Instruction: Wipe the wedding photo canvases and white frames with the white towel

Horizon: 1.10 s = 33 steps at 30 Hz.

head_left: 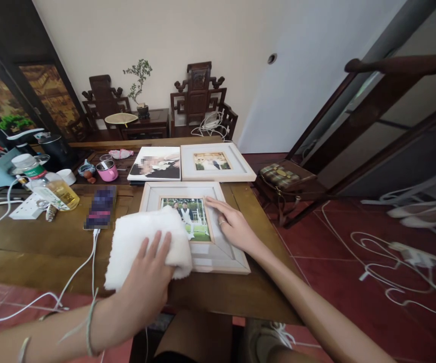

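Note:
A white-framed photo (218, 252) lies flat on the wooden table (44, 242) in front of me. A fluffy white cloth (134, 237) covers its left half. My left hand (148, 280) lies flat on the cloth with the fingers spread, pressing it down. My right hand (231, 224) rests open on the frame's right side, fingers stretched along the inner edge beside the picture.
Two more pictures, an unframed print (155, 164) and a white-framed one (218, 162), lie further back. To the left are a phone (100, 207) on a white cable, a bottle (51, 189), a pink cup (107, 171) and a power strip (26, 206). Carved chairs stand at the wall.

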Each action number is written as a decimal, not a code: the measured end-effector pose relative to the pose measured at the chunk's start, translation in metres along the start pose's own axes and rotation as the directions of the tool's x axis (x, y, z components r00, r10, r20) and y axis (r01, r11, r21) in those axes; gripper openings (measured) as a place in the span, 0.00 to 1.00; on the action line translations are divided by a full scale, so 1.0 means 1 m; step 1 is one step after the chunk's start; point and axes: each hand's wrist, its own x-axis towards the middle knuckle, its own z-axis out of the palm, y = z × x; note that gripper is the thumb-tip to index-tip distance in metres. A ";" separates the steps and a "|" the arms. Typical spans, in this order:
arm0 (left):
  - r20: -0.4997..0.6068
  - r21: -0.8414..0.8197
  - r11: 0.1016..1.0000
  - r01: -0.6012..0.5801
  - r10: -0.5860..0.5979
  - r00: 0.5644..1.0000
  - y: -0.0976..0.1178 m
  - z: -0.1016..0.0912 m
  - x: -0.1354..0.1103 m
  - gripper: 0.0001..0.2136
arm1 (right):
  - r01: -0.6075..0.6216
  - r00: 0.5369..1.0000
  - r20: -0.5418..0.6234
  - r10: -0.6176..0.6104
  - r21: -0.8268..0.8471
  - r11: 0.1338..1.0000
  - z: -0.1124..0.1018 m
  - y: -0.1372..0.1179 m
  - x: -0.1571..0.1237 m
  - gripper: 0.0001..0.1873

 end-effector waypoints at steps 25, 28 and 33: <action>0.084 -0.063 0.984 -0.169 0.174 0.981 0.009 -0.017 -0.001 0.19 | -0.023 0.999 -0.030 0.022 -0.010 1.000 0.002 0.000 0.000 0.31; 0.001 -0.064 0.987 -0.145 0.145 0.989 0.000 -0.006 0.014 0.19 | -0.026 0.999 -0.032 0.026 -0.014 1.000 0.002 0.000 0.000 0.31; -0.182 0.002 0.999 -0.047 0.047 0.982 -0.041 0.007 0.074 0.18 | -0.017 1.000 -0.024 0.017 -0.030 0.999 0.001 0.002 0.000 0.30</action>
